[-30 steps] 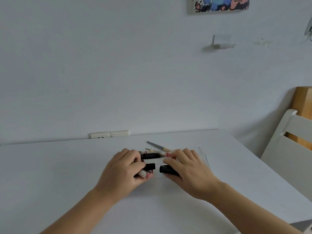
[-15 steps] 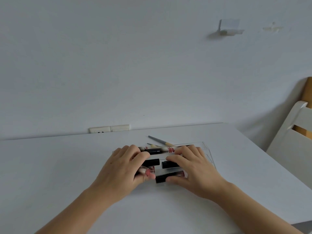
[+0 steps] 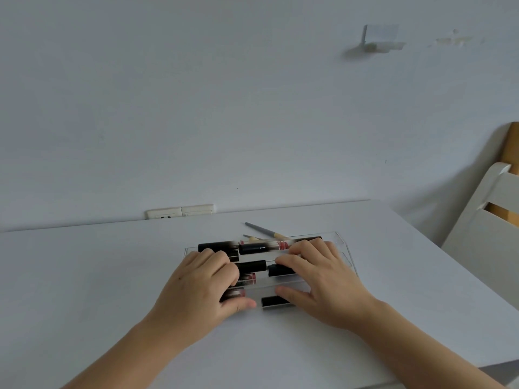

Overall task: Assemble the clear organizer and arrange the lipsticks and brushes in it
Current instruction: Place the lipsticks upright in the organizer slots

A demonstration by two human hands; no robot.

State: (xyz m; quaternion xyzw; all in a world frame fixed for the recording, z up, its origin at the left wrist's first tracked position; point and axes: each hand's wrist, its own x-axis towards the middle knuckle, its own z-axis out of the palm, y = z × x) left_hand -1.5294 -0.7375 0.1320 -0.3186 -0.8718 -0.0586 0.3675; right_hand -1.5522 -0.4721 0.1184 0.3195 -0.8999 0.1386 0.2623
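Lying flat just below the middle of the frame, the clear organizer (image 3: pixel 346 255) runs its long axis left to right across the white table (image 3: pixel 84 276); I read it as a shallow tray of transparent hard plastic with thin straight walls, its right end bare. Inside it the lipsticks (image 3: pixel 252 266) lie on their sides, also running left to right in rows: glossy black cylindrical caps with clear barrels showing red or pink. One black tube (image 3: pixel 273 301) sits at the near edge; I cannot tell whether it is inside the wall or just outside it. My left hand (image 3: pixel 196 293) rests palm down over the tray's left half, fingers curled onto the tubes, thumb stretched along the near edge. My right hand (image 3: pixel 323 282) lies over the right half, fingers spread across the tubes and thumb by the near black tube. Neither hand visibly grasps anything; both press flat. Just beyond the far wall two slim brushes (image 3: pixel 264 231) lie on the table, grey handles angled toward the upper left. Further up, a white wall socket (image 3: pixel 179 211) sits at the table's back edge, and a white chair (image 3: pixel 483 234) stands at the right of the frame.
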